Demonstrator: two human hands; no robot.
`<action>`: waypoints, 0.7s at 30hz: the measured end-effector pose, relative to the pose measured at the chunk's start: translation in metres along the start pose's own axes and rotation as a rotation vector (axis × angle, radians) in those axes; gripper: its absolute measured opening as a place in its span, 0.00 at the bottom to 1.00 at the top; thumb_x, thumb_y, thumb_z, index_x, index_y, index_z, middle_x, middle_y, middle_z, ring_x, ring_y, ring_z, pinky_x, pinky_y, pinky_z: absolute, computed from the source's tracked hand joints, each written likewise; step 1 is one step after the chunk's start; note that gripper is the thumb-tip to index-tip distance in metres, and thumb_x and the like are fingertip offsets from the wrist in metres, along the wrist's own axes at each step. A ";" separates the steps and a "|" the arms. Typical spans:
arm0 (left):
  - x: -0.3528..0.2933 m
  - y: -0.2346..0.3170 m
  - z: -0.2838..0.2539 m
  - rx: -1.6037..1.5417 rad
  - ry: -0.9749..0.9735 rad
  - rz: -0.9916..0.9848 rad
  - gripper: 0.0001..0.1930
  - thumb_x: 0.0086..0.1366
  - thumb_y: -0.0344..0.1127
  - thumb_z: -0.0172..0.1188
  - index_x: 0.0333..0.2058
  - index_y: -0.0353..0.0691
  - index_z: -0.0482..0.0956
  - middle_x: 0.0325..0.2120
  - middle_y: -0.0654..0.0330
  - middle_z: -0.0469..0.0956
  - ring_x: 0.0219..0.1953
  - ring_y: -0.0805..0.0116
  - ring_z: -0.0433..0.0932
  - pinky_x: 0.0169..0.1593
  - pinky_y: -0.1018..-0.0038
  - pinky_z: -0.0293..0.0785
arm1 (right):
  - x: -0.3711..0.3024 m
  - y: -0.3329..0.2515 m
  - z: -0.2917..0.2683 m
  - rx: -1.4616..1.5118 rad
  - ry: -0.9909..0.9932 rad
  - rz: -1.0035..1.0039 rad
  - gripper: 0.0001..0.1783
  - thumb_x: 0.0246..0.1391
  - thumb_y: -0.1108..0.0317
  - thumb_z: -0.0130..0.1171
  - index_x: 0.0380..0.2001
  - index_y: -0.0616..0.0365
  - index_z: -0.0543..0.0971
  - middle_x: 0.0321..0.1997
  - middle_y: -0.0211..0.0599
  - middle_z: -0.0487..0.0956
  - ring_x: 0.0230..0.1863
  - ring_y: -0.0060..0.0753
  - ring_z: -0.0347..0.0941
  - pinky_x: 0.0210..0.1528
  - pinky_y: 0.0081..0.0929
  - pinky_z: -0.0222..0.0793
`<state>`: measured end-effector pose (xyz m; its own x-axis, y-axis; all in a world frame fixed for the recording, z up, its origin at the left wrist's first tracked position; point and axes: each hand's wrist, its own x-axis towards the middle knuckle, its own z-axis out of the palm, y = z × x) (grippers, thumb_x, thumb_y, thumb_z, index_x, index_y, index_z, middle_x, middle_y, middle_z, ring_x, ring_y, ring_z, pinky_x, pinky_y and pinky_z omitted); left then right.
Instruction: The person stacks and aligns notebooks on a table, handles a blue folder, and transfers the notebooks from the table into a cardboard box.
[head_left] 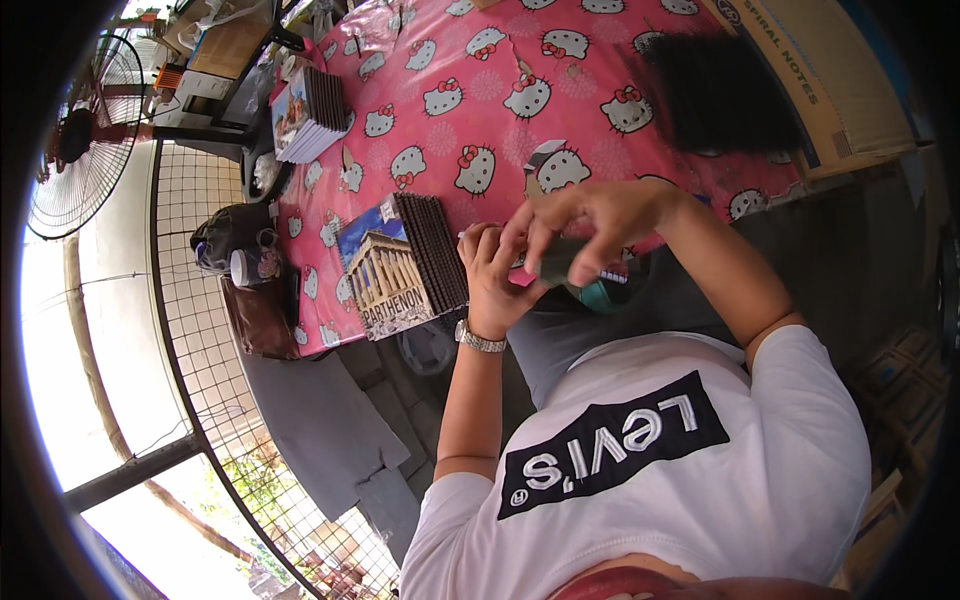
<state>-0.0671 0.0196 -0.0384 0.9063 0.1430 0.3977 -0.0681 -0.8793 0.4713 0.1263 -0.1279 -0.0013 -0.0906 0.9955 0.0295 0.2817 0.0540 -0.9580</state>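
My left hand [494, 278], with a metal-banded watch [480, 338] on its wrist, is by the table's near edge. Its fingers are curled; whatever they hold, if anything, is hidden. My right hand [605, 225] reaches across from the right, fingers bent and apart, their tips close to the left hand. I make out nothing in it. Just left of my left hand stands a stack of spiral-bound notebooks [385, 265], its cover showing a columned stone temple under blue sky. Below my right hand a green rounded thing [597, 295] is partly covered, its kind unclear.
A pink cat-patterned cloth [440, 130] covers the table. Another notebook stack [312, 115] stands far left. Toward the far right are a blurred black mass [725, 95] and a cardboard box [800, 80]. A mug [255, 265], dark bag [225, 238] and fan [85, 135] are left.
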 end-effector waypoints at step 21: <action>-0.001 -0.019 -0.014 -0.150 0.005 -0.228 0.22 0.44 0.32 0.76 0.37 0.36 0.76 0.37 0.55 0.72 0.38 0.59 0.76 0.39 0.67 0.75 | 0.045 0.025 -0.007 0.257 -0.078 -0.043 0.24 0.43 0.60 0.69 0.47 0.49 0.83 0.63 0.37 0.69 0.60 0.34 0.66 0.60 0.30 0.63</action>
<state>-0.0725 0.0429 -0.0368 0.9034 0.3321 0.2713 0.0761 -0.7469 0.6606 0.1358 -0.0810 -0.0224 -0.1735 0.9831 0.0587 0.0249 0.0640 -0.9976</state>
